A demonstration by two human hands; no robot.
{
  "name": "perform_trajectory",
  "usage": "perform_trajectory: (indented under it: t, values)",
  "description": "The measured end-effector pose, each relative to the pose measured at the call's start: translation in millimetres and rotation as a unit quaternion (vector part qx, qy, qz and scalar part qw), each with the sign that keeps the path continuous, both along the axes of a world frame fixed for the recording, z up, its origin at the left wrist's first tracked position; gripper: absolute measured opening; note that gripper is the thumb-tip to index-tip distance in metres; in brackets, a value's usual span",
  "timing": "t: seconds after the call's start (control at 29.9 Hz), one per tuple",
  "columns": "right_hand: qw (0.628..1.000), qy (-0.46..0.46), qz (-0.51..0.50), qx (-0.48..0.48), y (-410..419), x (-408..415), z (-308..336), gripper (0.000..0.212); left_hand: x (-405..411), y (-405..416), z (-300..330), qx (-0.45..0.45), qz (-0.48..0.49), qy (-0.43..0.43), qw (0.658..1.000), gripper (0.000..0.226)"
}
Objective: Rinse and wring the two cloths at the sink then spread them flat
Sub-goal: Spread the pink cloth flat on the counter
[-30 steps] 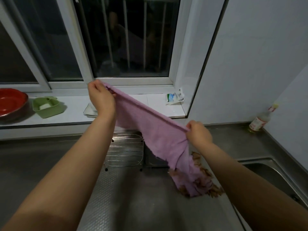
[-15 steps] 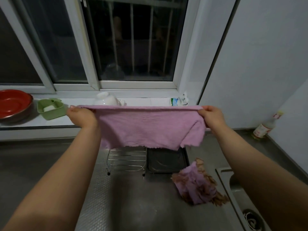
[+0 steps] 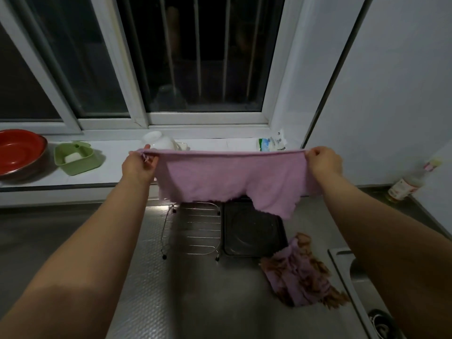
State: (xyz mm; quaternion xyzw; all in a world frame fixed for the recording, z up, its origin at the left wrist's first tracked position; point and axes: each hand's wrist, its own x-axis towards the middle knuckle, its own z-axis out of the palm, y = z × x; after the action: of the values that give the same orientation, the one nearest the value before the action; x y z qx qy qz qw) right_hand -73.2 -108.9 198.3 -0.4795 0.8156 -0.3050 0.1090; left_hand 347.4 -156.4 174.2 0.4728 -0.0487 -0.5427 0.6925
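Note:
A pink cloth (image 3: 227, 178) hangs stretched out wide in the air above the steel counter, in front of the window sill. My left hand (image 3: 138, 163) pinches its upper left corner and my right hand (image 3: 322, 161) pinches its upper right corner. Its lower edge is ragged and hangs lower on the right. A second cloth (image 3: 299, 275), pink with a brown frayed fringe, lies crumpled on the counter just left of the sink (image 3: 342, 260), whose drain shows at the bottom right.
Under the stretched cloth stand a wire rack (image 3: 193, 228) and a black tray (image 3: 253, 231). On the sill are a red bowl (image 3: 18, 152), a green soap dish (image 3: 75, 157), a white bowl (image 3: 159, 140) and a packet (image 3: 270, 143). A bottle (image 3: 406, 184) stands at the right wall.
The hands moved apart and levelled, pulling the pink cloth from a slanted fold into a wide, flat sheet held up by its top corners. The view has tilted slightly.

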Motion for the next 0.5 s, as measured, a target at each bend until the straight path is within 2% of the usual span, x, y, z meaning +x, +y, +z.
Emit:
perform_trajectory:
  t: [0.07,0.13,0.2,0.3,0.37,0.47,0.5]
  values:
    - [0.994,-0.044,-0.032,-0.096,-2,4,1,0.03,5,-7,6,-0.037,-0.019,0.037,0.998,0.042]
    - [0.984,-0.118,-0.024,-0.132,0,8,-4,0.026,5,-4,8,-0.059,0.0,0.121,0.991,0.042]
    - [0.976,-0.185,-0.004,-0.117,6,7,-22,0.021,3,9,-4,-0.055,-0.001,0.129,0.99,0.042]
    - [0.963,-0.26,0.009,-0.077,27,2,-60,0.017,4,31,-36,0.0,0.008,0.097,0.995,0.043]
    - [0.966,-0.248,0.019,-0.066,46,1,-84,0.017,3,48,-56,0.035,0.012,0.093,0.995,0.043]
    - [0.986,-0.151,0.069,0.017,79,0,-111,0.013,-3,75,-84,0.085,0.032,0.08,0.993,0.039]
    - [0.988,-0.124,0.082,0.051,88,-3,-123,0.018,-6,86,-91,0.1,0.043,0.1,0.989,0.036]
